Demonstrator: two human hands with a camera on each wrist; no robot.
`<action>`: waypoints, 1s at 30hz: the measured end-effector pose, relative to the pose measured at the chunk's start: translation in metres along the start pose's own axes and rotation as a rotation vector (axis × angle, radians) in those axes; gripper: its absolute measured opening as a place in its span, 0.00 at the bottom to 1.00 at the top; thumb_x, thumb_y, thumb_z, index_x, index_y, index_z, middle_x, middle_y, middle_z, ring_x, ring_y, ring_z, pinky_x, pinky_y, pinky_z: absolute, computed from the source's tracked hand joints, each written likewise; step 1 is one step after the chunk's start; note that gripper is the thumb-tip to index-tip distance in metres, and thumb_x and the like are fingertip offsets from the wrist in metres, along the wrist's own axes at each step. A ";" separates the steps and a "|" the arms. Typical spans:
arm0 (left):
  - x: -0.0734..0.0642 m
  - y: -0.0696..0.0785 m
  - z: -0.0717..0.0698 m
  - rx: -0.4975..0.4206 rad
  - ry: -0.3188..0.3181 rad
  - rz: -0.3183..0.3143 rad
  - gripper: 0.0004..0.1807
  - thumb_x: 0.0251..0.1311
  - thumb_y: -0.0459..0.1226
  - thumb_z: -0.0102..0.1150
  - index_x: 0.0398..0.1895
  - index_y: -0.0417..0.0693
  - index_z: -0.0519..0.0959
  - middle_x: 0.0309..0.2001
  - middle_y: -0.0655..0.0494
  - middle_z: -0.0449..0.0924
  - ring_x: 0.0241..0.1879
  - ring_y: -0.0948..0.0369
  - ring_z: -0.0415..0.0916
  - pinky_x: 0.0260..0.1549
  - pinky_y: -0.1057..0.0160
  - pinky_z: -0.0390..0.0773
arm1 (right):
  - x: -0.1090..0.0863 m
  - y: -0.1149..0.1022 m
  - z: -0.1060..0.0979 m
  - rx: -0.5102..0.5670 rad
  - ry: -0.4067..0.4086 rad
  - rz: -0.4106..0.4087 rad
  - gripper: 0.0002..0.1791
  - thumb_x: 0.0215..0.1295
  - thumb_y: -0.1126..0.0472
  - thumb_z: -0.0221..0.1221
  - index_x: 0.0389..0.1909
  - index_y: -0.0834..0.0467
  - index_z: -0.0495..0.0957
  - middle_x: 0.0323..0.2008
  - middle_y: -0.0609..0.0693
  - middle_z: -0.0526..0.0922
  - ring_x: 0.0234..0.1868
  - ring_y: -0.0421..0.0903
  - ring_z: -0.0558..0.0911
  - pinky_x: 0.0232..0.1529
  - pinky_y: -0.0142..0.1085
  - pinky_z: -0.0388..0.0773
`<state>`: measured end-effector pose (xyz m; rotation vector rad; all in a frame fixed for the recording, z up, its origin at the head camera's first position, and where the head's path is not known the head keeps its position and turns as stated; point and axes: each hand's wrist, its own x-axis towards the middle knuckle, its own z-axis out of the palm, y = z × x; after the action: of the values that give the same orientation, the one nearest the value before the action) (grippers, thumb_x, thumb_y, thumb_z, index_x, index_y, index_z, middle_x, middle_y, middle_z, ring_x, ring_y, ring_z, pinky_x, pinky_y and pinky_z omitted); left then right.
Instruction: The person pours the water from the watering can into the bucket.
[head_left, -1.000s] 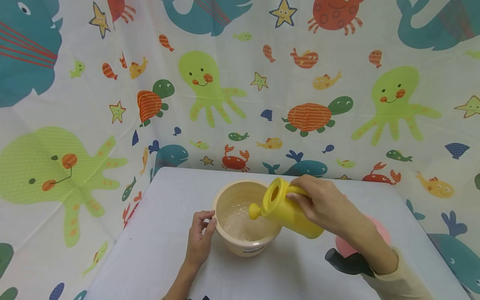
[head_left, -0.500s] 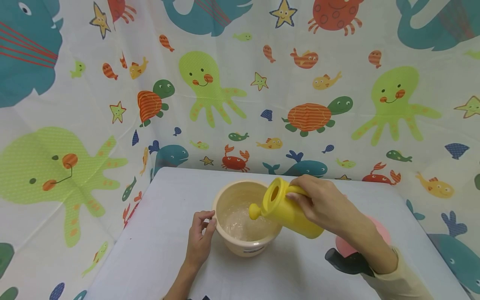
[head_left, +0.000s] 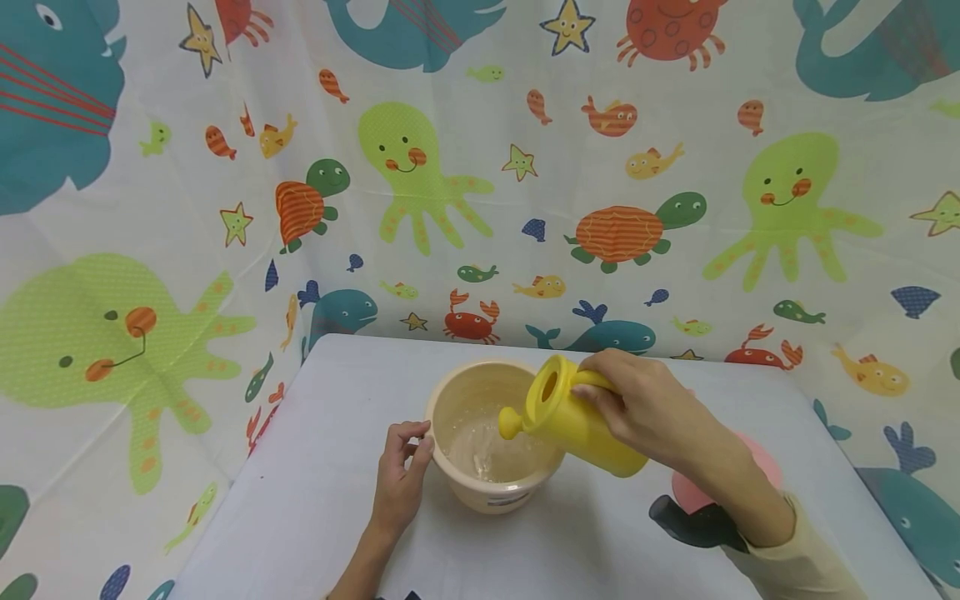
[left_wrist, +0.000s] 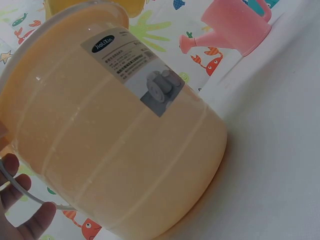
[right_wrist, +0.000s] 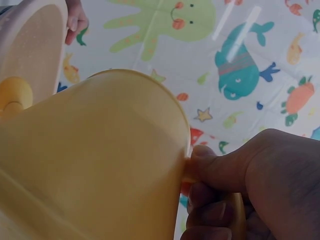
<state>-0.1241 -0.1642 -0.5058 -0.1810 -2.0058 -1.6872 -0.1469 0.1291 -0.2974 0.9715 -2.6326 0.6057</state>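
Note:
A cream plastic bucket (head_left: 468, 492) stands upright on the white-covered table, with rippling water inside. My left hand (head_left: 400, 483) holds it at its left side; in the left wrist view the fingers (left_wrist: 39, 220) curl about its thin pale handle (left_wrist: 22, 190). By its handle (right_wrist: 239, 212), my right hand (head_left: 645, 408) grips a yellow watering can (head_left: 588, 433). The can is tilted to the left over the bucket's right rim, its round spout head (head_left: 510, 422) above the bucket's opening. Whether water leaves the spout is too faint to tell.
A pink watering can (left_wrist: 237, 25) stands to the right on the table, partly hidden behind my right forearm in the head view. A dark wrist strap (head_left: 697, 525) hangs at that forearm. A sheet printed with sea animals (head_left: 427, 167) walls in the table (head_left: 300, 500).
The ripples in the bucket's water have shifted. Both hands, the bucket and the yellow watering can stay practically where they were.

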 end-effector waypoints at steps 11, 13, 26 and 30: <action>0.000 -0.001 0.000 0.006 0.006 -0.006 0.13 0.65 0.27 0.53 0.51 0.42 0.74 0.49 0.49 0.79 0.49 0.73 0.71 0.43 0.73 0.71 | 0.001 -0.001 0.000 -0.006 -0.003 0.001 0.09 0.62 0.62 0.67 0.42 0.56 0.80 0.35 0.45 0.83 0.34 0.39 0.78 0.39 0.37 0.84; 0.000 0.000 0.001 0.007 0.013 -0.022 0.13 0.65 0.26 0.53 0.51 0.41 0.74 0.49 0.47 0.79 0.49 0.73 0.71 0.43 0.74 0.71 | 0.001 0.000 0.001 -0.007 0.000 0.000 0.09 0.62 0.62 0.67 0.42 0.57 0.80 0.34 0.46 0.83 0.34 0.39 0.78 0.39 0.37 0.84; -0.001 -0.001 0.001 -0.001 0.006 -0.026 0.13 0.65 0.27 0.53 0.51 0.41 0.74 0.49 0.47 0.79 0.49 0.72 0.71 0.43 0.73 0.71 | 0.002 0.000 0.002 -0.011 0.011 -0.014 0.09 0.62 0.62 0.67 0.41 0.57 0.79 0.33 0.45 0.83 0.33 0.39 0.78 0.38 0.35 0.84; -0.001 0.000 0.000 0.003 0.002 -0.013 0.12 0.66 0.28 0.53 0.51 0.42 0.74 0.49 0.48 0.79 0.49 0.72 0.71 0.43 0.73 0.71 | 0.003 -0.001 0.002 -0.006 0.006 -0.013 0.09 0.62 0.62 0.67 0.40 0.57 0.79 0.33 0.45 0.82 0.33 0.39 0.78 0.38 0.35 0.84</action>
<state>-0.1240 -0.1639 -0.5064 -0.1657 -2.0125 -1.6919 -0.1485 0.1263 -0.2978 0.9829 -2.6197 0.5969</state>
